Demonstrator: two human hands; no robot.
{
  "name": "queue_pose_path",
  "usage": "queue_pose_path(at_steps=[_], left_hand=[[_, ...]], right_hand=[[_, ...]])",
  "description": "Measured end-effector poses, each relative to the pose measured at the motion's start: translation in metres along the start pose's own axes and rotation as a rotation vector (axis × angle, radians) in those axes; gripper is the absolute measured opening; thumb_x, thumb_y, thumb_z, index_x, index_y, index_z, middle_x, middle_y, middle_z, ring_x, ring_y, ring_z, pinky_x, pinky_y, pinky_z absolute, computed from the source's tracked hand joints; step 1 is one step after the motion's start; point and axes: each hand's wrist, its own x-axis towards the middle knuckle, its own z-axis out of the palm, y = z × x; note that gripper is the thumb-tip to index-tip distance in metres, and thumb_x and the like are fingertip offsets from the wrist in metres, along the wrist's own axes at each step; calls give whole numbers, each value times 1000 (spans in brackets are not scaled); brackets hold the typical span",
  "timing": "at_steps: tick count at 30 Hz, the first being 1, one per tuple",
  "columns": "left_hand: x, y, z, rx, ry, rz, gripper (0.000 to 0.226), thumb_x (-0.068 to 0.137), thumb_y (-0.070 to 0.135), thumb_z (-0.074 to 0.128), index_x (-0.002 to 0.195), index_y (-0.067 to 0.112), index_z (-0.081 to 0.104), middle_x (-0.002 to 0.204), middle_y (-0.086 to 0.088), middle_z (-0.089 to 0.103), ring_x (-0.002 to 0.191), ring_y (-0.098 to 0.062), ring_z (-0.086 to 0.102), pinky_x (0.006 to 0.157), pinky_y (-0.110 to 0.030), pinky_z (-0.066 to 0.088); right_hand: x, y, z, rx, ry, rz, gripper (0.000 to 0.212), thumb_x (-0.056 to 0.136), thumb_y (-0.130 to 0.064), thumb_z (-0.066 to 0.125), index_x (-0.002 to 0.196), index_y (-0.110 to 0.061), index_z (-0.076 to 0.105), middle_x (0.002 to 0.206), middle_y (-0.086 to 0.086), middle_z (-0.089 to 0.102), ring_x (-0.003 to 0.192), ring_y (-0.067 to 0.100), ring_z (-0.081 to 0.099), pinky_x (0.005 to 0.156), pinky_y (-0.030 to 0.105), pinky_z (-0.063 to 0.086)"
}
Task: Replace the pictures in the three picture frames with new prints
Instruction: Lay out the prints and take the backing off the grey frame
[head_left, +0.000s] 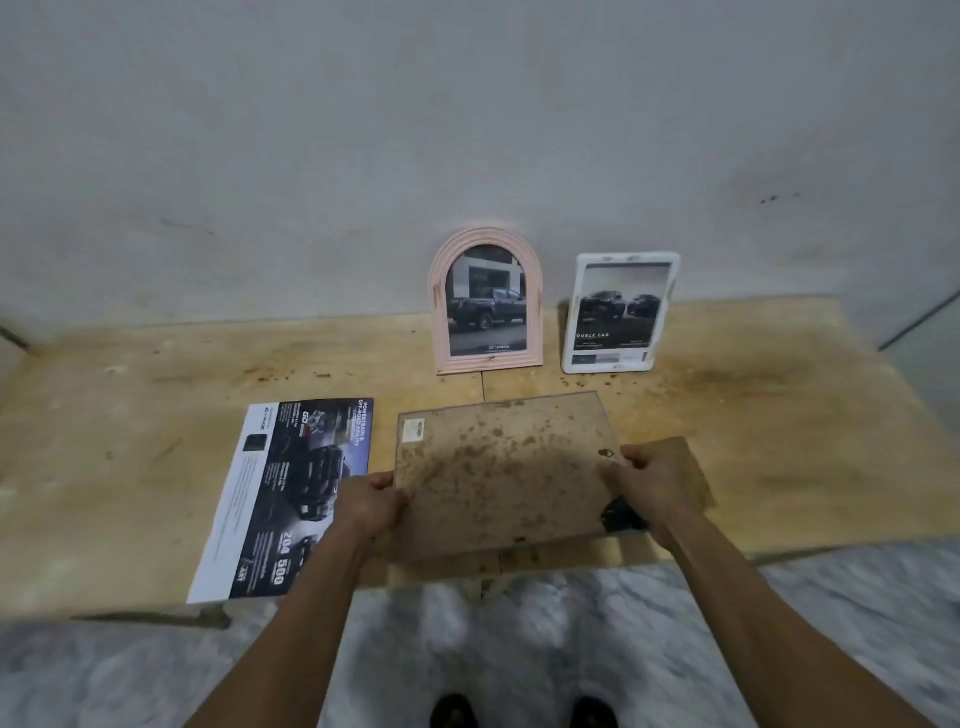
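At the near edge of the wooden table, a person holds a third picture frame face down, its stained brown backing board turned up. The left hand grips the frame's left edge, fingers curled round it with the thumb on top. The right hand grips the right edge the same way, and a small black part shows just below its fingers; what it is cannot be told. The frame sits tilted, its near edge reaching to the table's front edge.

Just left of the frame, a car brochure print lies flat on the table, its near end reaching the table's edge.

At the far side, against the grey wall, stand two frames upright: a pink arched frame on the left and a white rectangular frame to its right, apart from each other. Each shows a picture of dark pickup trucks.

Below the table, a grey marbled floor shows, with two dark shoes at the bottom.
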Motion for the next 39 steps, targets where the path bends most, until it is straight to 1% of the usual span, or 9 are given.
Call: queue_pose_path(at_steps=[3,8,16,20,22,25,31,36,39], left_hand=[[7,-8,15,14,40,-20,29,88,3,69,116,4,72,111,-10,71,92,-26,61,83,-35,53],[16,-23,36,96,109,-24,33,83,17,79,115,9,73,95,-7,72,91,-28,67,82,-37,57],[15,-32,60,153,216,55,40,85,19,79,118,0,68,71,2,57,81,-25,56,80,-33,49],[14,-33,59,313,226,181,39,82,24,78,105,-2,60,100,-17,58,98,-37,59,82,-41,45],[14,-34,62,439,203,326,54,82,33,75,122,4,53,127,-18,47,117,-36,48,88,-44,43],[22,-39,66,667,134,505,89,82,62,64,153,24,27,160,-11,18,145,-34,22,109,-53,36],[43,-40,74,901,-56,432,106,77,86,37,158,28,3,166,-4,-15,152,-24,-16,116,-66,8],[44,-42,77,908,-56,424,101,83,79,43,159,27,1,165,-5,-17,151,-24,-19,117,-65,6],[45,-43,77,906,-61,427,101,84,77,46,159,27,0,165,-4,-19,151,-24,-21,117,-64,7]], right_hand=[[16,14,14,-92,8,-27,43,84,-29,72,120,-8,63,109,10,68,91,25,65,79,46,58],[31,42,28,-208,37,-115,35,89,-31,67,117,-10,67,96,1,69,72,9,60,55,21,45],[29,62,37,-225,115,-160,25,89,-24,65,109,-8,67,85,5,61,75,22,56,61,29,40],[29,63,40,-277,141,-158,34,88,-32,64,112,-9,64,110,15,63,92,29,59,69,36,49],[20,62,37,-307,202,-134,44,91,-30,61,130,-10,55,129,15,52,112,32,53,83,41,49],[6,65,36,-281,230,-104,42,93,-23,57,133,-8,52,128,15,50,107,31,53,75,34,42],[-4,62,49,-187,275,-22,40,91,-27,59,126,-10,56,120,13,59,108,33,56,85,39,46],[5,53,48,392,397,369,50,84,-23,73,130,-17,54,123,7,59,105,29,59,86,42,55],[3,52,48,417,368,361,53,78,-21,80,125,-14,57,117,7,60,102,27,58,80,38,55]])
